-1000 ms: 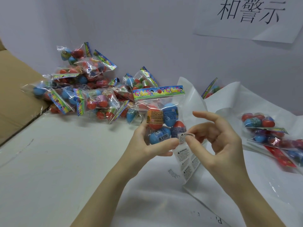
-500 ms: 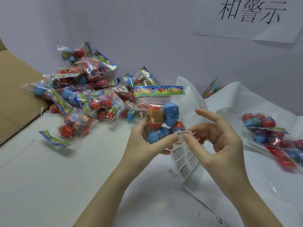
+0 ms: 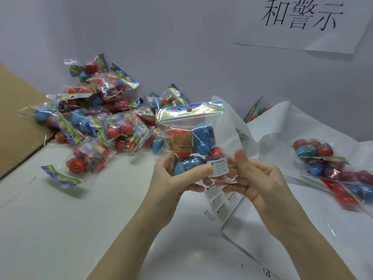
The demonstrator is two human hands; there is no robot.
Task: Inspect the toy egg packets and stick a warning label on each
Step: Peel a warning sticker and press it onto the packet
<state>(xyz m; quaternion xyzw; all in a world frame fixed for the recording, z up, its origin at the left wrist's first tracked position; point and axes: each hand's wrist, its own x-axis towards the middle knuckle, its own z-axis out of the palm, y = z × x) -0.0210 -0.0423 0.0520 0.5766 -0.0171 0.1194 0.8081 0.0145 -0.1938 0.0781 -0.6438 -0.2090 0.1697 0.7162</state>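
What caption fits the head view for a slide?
Both hands, left and right, hold a toy egg packet bearing a warning label.

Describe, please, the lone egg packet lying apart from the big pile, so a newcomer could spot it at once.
Start at the big pile of packets heaped against the back wall beside the cardboard box. The lone packet lies on the white table just in front of it, nearer the person. Its green header strip points toward the viewer, and no other packet covers it.

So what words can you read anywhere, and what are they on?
"和警示": paper sign on the wall.
"WARNING": label on the held packet; its small print is unreadable.
"WARNING": labels on the sticker sheet; small print unreadable.
Packet header and egg labels: too blurred.
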